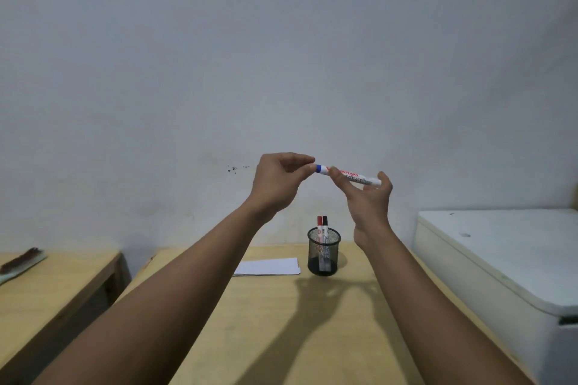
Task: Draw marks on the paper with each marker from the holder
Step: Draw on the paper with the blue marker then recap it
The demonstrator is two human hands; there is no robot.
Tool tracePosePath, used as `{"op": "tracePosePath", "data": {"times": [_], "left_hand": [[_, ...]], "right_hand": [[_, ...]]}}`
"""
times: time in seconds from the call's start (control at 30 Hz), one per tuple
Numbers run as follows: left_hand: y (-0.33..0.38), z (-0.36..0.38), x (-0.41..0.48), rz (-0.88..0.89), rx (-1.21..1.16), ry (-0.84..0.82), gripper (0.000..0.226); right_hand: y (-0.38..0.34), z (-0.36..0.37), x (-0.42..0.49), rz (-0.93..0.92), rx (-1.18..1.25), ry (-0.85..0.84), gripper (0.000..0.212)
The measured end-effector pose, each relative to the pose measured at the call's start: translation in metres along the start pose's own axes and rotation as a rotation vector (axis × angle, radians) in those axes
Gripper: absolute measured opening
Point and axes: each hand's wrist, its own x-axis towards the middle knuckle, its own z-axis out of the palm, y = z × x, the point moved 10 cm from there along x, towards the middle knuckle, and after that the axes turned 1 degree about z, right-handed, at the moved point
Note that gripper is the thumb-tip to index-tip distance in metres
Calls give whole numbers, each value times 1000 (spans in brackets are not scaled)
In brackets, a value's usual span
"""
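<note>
Holder (324, 251): black wire mesh, metal by appearance. Paper (267, 266) left of holder: white, matt. Tabletop (281, 322): pale wood, smooth. Marker (350, 176): white, glossy plastic.

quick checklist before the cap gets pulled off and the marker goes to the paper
1. Blue marker gripped by right hand: ok.
2. Left hand pinching the cap end: ok.
3. Cap off: not ok, blue end still on.
4. Paper lying flat on the table beside the holder: ok.
5. Paper blank: cannot tell, too small.
6. Red and black markers upright in the holder: ok.
</note>
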Motion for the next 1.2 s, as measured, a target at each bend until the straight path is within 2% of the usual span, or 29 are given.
{"op": "tracePosePath", "data": {"times": [0.07,0.1,0.2,0.3,0.37,0.43,0.53,0.67,0.9,1.2], "left_hand": [[-8,5,8,12,85,-10,9],[-12,9,13,20,135,-20,9],[-25,24,26,47,306,-41,7],[-41,37,36,33,438,-40,13],[-57,46,43,6,462,-52,16],[-76,56,52,-24,451,-59,24],[-107,67,64,-60,461,-36,38],[-167,82,70,-160,641,-84,37],[-248,103,63,-349,664,-202,43],[-268,116,64,-354,590,-186,27]], "right_hand": [[0,-10,2,-49,-103,64,115],[-2,-10,5,-108,-198,58,99],[-3,5,14,-289,-463,-81,42],[1,19,27,-405,-564,-242,22],[11,25,37,-430,-656,-325,20],[24,23,54,-436,-698,-331,25],[42,15,78,-413,-692,-305,45],[61,8,101,-430,-716,-274,62],[112,12,129,-376,-852,-292,53],[156,8,141,-278,-1021,-313,43]]}}
